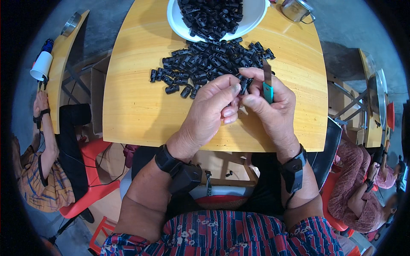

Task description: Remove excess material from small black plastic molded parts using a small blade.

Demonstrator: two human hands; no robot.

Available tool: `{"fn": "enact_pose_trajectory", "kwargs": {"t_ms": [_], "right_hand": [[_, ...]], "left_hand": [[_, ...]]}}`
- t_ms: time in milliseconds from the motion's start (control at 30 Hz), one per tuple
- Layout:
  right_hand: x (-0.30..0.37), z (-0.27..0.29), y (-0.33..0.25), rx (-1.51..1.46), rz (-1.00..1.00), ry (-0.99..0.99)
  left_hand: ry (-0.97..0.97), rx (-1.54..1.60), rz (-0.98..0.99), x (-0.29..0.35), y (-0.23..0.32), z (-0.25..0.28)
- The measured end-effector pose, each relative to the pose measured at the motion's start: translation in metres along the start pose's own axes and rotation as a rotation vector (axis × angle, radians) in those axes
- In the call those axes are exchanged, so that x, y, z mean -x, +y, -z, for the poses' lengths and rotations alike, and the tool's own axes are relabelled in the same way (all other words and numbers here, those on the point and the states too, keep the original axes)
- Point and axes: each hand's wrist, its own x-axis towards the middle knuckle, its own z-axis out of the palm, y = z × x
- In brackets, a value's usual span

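Above the near part of the wooden table (pixel 141 123), my two hands meet at one small black plastic cord lock (pixel 243 86). My left hand (pixel 211 104) is closed, thumb and forefinger pinching the piece from the left. From the right, the thumb and fingers of my right hand (pixel 273 106) close on the same piece. A small knife with a green handle (pixel 268 91) is also tucked in my right hand, its blade pointing away from me. Just beyond my fingers spreads a loose pile of similar cord locks (pixel 205 62).
A white basin (pixel 174 21) heaped with black cord locks stands at the far edge, beside a metal mug (pixel 295 10). People sit at other tables left and right; a white cup (pixel 41 66) is on the left one. Red chairs (pixel 92 158) flank me.
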Motion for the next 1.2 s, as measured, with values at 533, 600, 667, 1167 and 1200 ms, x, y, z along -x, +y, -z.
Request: {"fn": "enact_pose_trajectory", "kwargs": {"t_ms": [533, 600, 667, 1167, 1200], "right_hand": [[-0.002, 0.000, -0.003, 0.349, 0.204, 0.075], [-0.002, 0.006, -0.002, 0.380, 0.208, 0.091], [-0.003, 0.003, -0.002, 0.458, 0.238, 0.068], [-0.002, -0.007, -0.002, 0.819, 0.287, -0.027], [-0.002, -0.007, -0.002, 0.820, 0.287, -0.027]], "left_hand": [[-0.063, 0.043, -0.048, 0.001, -0.005, 0.004], [-0.063, 0.071, -0.073, -0.002, -0.008, 0.003], [-0.049, 0.070, -0.065, -0.001, -0.006, 0.002], [0.021, 0.010, -0.086, 0.000, -0.008, 0.002], [0.013, 0.005, -0.091, 0.000, -0.008, 0.002]]}}
